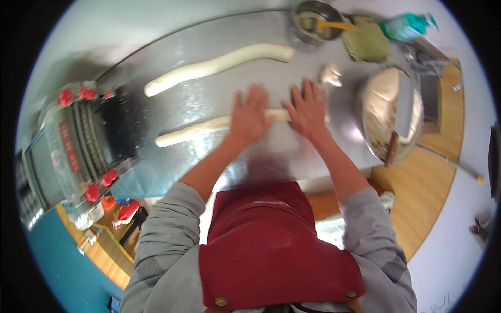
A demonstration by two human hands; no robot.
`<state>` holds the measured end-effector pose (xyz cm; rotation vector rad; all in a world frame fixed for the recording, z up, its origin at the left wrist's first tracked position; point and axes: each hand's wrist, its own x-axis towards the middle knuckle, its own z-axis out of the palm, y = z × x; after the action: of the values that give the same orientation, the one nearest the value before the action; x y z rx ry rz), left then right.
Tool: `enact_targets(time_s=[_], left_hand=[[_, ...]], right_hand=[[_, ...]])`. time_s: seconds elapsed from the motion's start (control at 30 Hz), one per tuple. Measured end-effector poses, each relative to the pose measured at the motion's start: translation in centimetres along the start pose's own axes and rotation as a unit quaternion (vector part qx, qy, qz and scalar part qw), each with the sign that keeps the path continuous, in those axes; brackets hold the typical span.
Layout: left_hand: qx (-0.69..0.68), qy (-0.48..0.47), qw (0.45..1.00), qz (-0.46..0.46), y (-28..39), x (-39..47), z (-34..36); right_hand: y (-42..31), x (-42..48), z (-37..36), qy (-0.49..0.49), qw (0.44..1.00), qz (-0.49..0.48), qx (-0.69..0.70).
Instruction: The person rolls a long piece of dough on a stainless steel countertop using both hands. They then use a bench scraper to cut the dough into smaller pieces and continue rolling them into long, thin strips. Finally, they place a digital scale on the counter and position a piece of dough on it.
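Observation:
On a stainless steel worktop lies a long rope of pale dough. My left hand, palm down and flat, rests on its middle part. Further right, my right hand presses on the same rope near its right end, fingers spread; both hands are slightly blurred. The rope shows between the hands and to the left of the left one. Beyond them lies a second, thicker dough rope, slightly curved and untouched. A small torn lump of dough sits past my right hand.
At the right stands a large metal bowl of dough, with a wooden-handled cleaver across it. A smaller metal bowl, a folded green cloth and a pump bottle are at the back. A roller machine with red knobs stands left.

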<state>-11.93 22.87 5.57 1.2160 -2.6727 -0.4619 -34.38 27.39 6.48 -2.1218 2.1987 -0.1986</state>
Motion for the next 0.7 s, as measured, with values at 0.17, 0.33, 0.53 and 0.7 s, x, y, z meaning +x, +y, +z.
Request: enact_targets(time_s=[0.17, 0.33, 0.53, 0.7], left_hand=[[-0.073, -0.04, 0.996, 0.042, 3.3, -9.5, 0.2], [-0.029, 0.027, 0.999, 0.008, -0.6, -1.5, 0.1], [-0.029, 0.065, 0.995, -0.069, -5.3, -2.0, -3.5], [-0.039, -0.03, 0.999, -0.009, -1.9, -9.1, -2.6]], right_hand=[[-1.4, -11.0, -0.8, -0.056, 0.997, -0.021, 0.052], [-0.7, -0.9, -0.8, -0.024, 0.998, -0.03, -0.042], [1.9, 0.8, -2.6, 0.028, 0.993, -0.073, 0.086], [-1.0, -6.0, -0.9, 0.018, 0.997, -0.064, 0.04]])
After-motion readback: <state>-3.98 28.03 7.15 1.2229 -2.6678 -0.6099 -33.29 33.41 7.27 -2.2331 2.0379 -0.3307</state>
